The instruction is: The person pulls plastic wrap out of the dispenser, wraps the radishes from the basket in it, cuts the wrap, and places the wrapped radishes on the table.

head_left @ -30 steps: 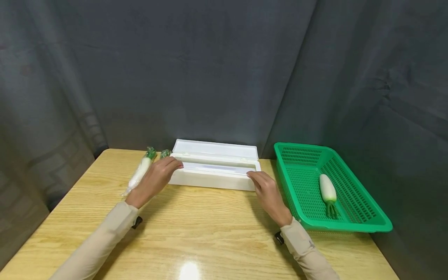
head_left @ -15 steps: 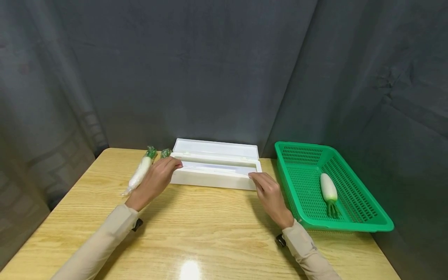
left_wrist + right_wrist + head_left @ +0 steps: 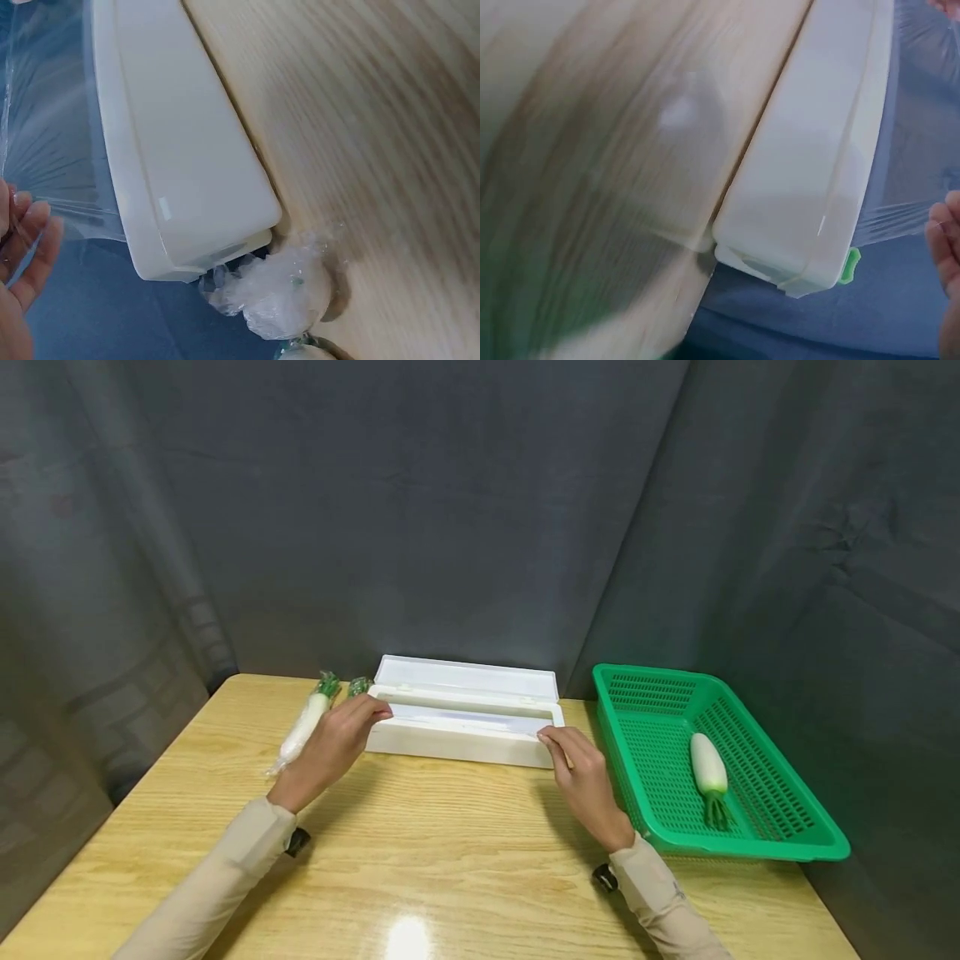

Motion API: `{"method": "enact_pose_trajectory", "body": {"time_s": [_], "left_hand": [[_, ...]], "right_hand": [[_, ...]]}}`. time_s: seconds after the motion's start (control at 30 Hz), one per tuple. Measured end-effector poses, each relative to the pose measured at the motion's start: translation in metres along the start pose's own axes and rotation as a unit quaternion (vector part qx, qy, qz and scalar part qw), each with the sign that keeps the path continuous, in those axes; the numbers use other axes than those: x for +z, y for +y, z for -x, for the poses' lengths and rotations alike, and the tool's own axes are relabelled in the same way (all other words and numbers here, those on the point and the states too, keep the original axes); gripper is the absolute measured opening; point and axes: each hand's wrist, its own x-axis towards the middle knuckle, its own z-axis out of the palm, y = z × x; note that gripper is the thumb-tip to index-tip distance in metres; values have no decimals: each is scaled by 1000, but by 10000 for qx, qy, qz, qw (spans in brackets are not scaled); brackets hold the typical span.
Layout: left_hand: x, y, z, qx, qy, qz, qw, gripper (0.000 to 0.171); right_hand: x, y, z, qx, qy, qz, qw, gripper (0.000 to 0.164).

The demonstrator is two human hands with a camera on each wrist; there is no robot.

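Observation:
A long white cling film dispenser (image 3: 459,746) lies across the table with its lid (image 3: 465,678) raised at the back. Thumb and fingers of my left hand (image 3: 333,745) pinch the cling film (image 3: 52,127) near the box's left end. At the right end, my right hand (image 3: 583,781) pinches the film's other corner. Between the hands the clear sheet is stretched over the box, with creases fanning out from the fingers in both wrist views. Beside my left hand lies a white radish (image 3: 303,727) wrapped in film, its leafy end away from me.
Another wrapped green top (image 3: 358,686) shows behind my left hand, the rest hidden. To the right stands a green plastic basket (image 3: 780,752) holding a bare white radish (image 3: 708,764). A dark curtain (image 3: 465,510) hangs behind the wooden table (image 3: 450,852).
My right hand has shifted very slightly right, still pinching the film. The left hand stays nearly in place. The whole view has drifted a little.

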Motion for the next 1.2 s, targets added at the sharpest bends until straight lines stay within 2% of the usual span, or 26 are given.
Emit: {"method": "enact_pose_trajectory", "body": {"time_s": [0.17, 0.23, 0.37, 0.53, 0.67, 0.87, 0.97, 1.2], "left_hand": [[-2, 2, -3, -107, 75, 133, 9998, 26], [-3, 4, -5, -128, 29, 168, 9998, 29], [-6, 4, -7, -145, -163, 295, 9993, 25], [-7, 4, -6, 93, -505, 209, 9985, 12], [-8, 5, -3, 106, -573, 160, 9982, 20], [-9, 7, -1, -70, -483, 169, 9987, 24], [-9, 7, -2, -27, -342, 132, 9993, 23], [-10, 9, -8, 62, -51, 26, 10000, 26]], "right_hand": [[1, 0, -4, 169, 10, -233, 9996, 18], [1, -1, -7, 193, 68, -272, 9994, 18], [2, -1, -11, 187, 278, -281, 9990, 18], [2, -3, -15, 188, 461, -295, 9983, 17], [1, -4, -16, 239, 433, -312, 9983, 18], [-2, -5, -15, 290, 291, -405, 9983, 17], [-3, -5, -17, 287, 242, -499, 9980, 14], [-2, -7, -20, 151, 316, -471, 9983, 17]]}}
